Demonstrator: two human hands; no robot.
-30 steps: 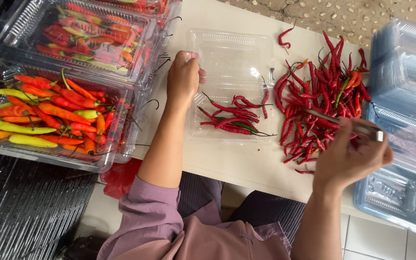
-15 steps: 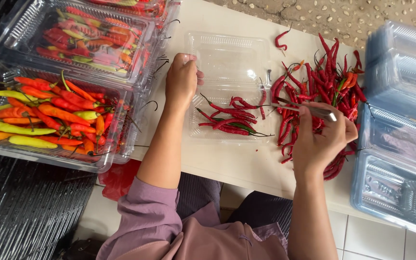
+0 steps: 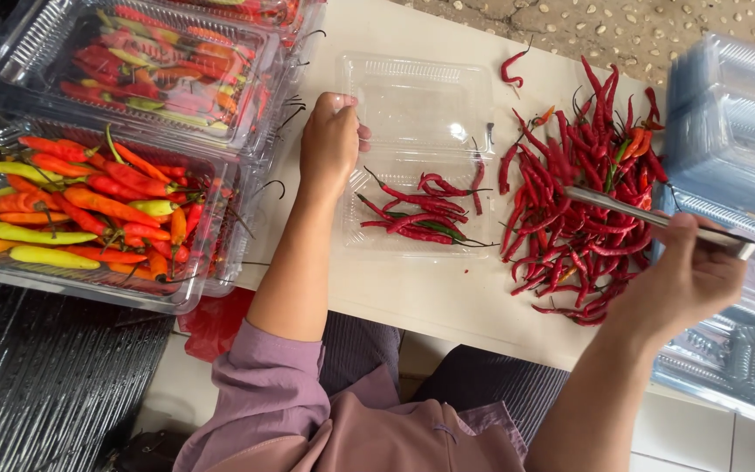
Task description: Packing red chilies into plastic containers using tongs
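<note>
Clear glossy plastic clamshell tray [image 3: 412, 96]; shiny metal tongs [image 3: 648, 214]; smooth, waxy-skinned red chillies [image 3: 570, 210]; matt cream desk [image 3: 430, 293]; soft mauve cloth sleeve [image 3: 264, 393]; rough pebbled floor [image 3: 622, 22]

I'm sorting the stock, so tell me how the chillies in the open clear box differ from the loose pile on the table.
The chillies in the clear box are few, lying mostly crosswise; the loose pile is far bigger and tangled, mostly lengthwise. The left hand rests at the box's edge, while the right hand holds metal tongs over the pile. Both are thin red chillies with stems.
</note>
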